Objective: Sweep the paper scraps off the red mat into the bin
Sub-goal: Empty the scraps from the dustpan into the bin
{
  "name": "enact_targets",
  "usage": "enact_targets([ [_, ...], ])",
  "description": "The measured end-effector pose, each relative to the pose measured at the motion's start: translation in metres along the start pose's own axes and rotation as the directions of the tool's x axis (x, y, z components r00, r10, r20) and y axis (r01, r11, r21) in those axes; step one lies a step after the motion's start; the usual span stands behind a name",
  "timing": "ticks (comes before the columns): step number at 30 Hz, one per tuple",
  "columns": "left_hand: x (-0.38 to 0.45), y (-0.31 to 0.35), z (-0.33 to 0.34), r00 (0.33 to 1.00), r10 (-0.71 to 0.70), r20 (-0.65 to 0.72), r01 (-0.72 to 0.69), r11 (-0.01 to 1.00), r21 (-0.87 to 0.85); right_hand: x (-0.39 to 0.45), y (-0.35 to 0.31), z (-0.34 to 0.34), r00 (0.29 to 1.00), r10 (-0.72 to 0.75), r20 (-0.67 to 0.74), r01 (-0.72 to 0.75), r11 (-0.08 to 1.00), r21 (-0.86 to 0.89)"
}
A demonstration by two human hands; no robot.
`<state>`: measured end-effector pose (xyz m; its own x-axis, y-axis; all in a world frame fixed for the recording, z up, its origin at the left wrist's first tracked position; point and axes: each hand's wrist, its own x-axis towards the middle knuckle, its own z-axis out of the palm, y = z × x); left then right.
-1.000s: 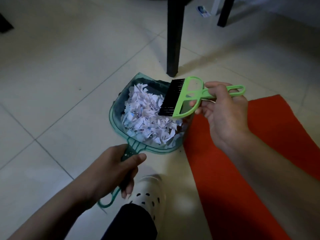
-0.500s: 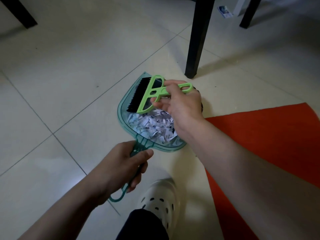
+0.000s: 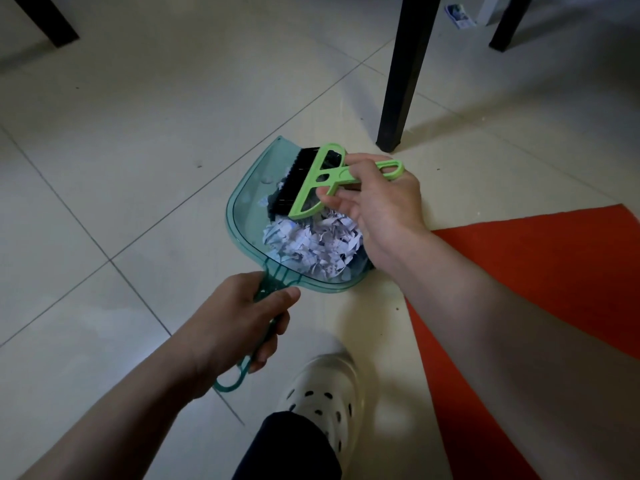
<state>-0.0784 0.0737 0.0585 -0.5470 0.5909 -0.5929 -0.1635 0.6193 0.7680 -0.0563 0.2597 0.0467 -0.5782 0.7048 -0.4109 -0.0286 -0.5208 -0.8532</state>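
Note:
A clear teal dustpan [image 3: 247,199] is held just above the pale tiled floor, left of the red mat [image 3: 540,271]. My left hand [image 3: 239,323] grips its handle. White paper scraps [image 3: 311,244] are heaped in the pan's near half, by the handle. My right hand [image 3: 377,206] holds a light green hand brush [image 3: 320,181] by its handle, black bristles down inside the pan at the far edge of the heap. No scraps show on the visible part of the mat. No bin is in view.
A black furniture leg [image 3: 398,81] stands just beyond the pan; two more legs stand at the top left [image 3: 48,22] and top right [image 3: 509,22]. My white clog [image 3: 325,393] is on the floor below the pan. A small printed packet [image 3: 459,15] lies far back.
The brush went from the pan's right side over to its far open end, then drew nearer, and the scraps are now bunched toward the handle. My left hand kept its grip.

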Motion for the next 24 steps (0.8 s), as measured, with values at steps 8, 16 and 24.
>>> enact_targets([
  [8, 0.001, 0.001, 0.001, 1.000, -0.011, -0.012, 0.011, 1.000, -0.005, -0.001, 0.017, 0.020, 0.997, 0.058, 0.048, -0.049, 0.986, -0.159],
  [16, 0.003, 0.002, -0.004, 0.999, -0.042, -0.017, 0.041, 0.999, -0.020, 0.003, -0.002, -0.003, 0.998, 0.024, -0.062, -0.028, 0.998, -0.053],
  [24, 0.006, 0.008, -0.002, 0.998, -0.058, -0.028, 0.056, 0.997, -0.049, 0.004, 0.001, 0.017, 0.997, 0.068, -0.037, -0.066, 0.996, 0.065],
])
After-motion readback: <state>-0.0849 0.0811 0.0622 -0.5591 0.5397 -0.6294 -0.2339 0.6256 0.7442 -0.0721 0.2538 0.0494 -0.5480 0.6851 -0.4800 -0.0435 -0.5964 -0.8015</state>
